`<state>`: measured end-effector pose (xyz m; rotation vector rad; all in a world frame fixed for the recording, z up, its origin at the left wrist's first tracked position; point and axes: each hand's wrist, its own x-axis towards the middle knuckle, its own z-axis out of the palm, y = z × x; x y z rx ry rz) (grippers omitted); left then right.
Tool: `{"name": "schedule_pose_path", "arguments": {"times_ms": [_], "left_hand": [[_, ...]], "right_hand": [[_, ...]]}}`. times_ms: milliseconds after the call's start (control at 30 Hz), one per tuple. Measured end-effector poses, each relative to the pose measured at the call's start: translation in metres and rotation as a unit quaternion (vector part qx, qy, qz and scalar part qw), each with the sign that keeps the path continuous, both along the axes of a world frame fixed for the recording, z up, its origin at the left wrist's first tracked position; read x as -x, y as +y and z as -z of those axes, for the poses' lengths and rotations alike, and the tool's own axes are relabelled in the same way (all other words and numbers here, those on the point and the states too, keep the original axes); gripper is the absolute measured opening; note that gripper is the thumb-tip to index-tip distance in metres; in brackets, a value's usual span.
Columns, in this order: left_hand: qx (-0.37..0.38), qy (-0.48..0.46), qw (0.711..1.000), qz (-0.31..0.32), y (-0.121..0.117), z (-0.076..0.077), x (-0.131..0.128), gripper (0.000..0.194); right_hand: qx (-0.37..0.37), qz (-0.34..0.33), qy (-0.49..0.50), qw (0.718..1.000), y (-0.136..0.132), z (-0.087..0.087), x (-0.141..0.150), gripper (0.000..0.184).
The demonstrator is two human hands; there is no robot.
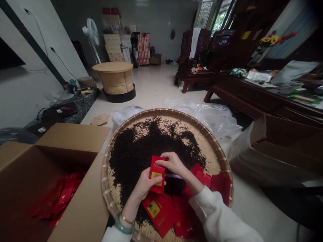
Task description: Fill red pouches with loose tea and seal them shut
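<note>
1. While the left hand point(144, 183) grips the lower part of a red packet point(156, 172), thumb across its yellow label, the right hand point(174, 164) has its thumb and fingers on the top edge.
2. That flat, oblong packet is held above a round woven tray point(105, 183), whose raised rim is bound at intervals with pale strips.
3. Dark, dry shreds point(148, 148) spread loosely over much of the tray, thinning toward the far side.
4. More red packets point(161, 213) overlap on the tray's near right part, beside a dark thing with a purple edge point(175, 183), partly hidden by the right arm.
5. On the left, an open cardboard box point(83, 201) holds a heap of shiny red packets point(65, 191).
6. Behind the tray lies crumpled, clear plastic sheeting point(202, 116).
</note>
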<state>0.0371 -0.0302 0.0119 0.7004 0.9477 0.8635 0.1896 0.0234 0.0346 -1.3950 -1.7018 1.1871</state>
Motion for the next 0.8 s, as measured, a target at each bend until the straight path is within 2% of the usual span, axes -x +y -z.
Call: {"name": "schedule_pose_path", "arguments": {"times_ms": [167, 300, 367, 433, 533, 600, 667, 800], "left_hand": [[-0.049, 0.072, 0.996, 0.021, 0.002, 0.008, 0.001, 0.043], [-0.089, 0.118, 0.988, 0.052, 0.005, 0.009, 0.005, 0.035], [-0.075, 0.086, 0.991, 0.067, 0.006, 0.009, 0.008, 0.038], [-0.03, -0.006, 0.996, 0.086, 0.005, 0.009, 0.009, 0.046], [0.043, -0.127, 0.987, 0.087, 0.003, 0.011, 0.006, 0.05], [0.065, -0.121, 0.988, 0.066, 0.002, 0.012, 0.003, 0.046], [0.067, -0.074, 0.993, 0.062, 0.001, 0.011, 0.001, 0.043], [0.042, -0.016, 0.991, 0.122, 0.0, 0.004, 0.0, 0.046]], "right_hand": [[0.012, -0.038, 0.0, 0.999, -0.002, -0.001, 0.001, 0.018], [-0.008, -0.068, -0.001, 0.998, -0.003, -0.004, 0.001, 0.025], [-0.024, -0.087, 0.015, 0.996, -0.002, -0.005, 0.002, 0.03], [-0.034, -0.091, 0.031, 0.995, -0.002, -0.006, 0.002, 0.034], [-0.023, -0.097, 0.032, 0.995, -0.001, -0.008, 0.003, 0.036], [-0.03, -0.103, 0.0, 0.994, -0.002, -0.012, 0.003, 0.034], [-0.063, -0.1, -0.069, 0.991, -0.002, -0.015, 0.003, 0.031], [-0.151, -0.102, -0.212, 0.96, -0.003, -0.013, 0.006, 0.038]]}}
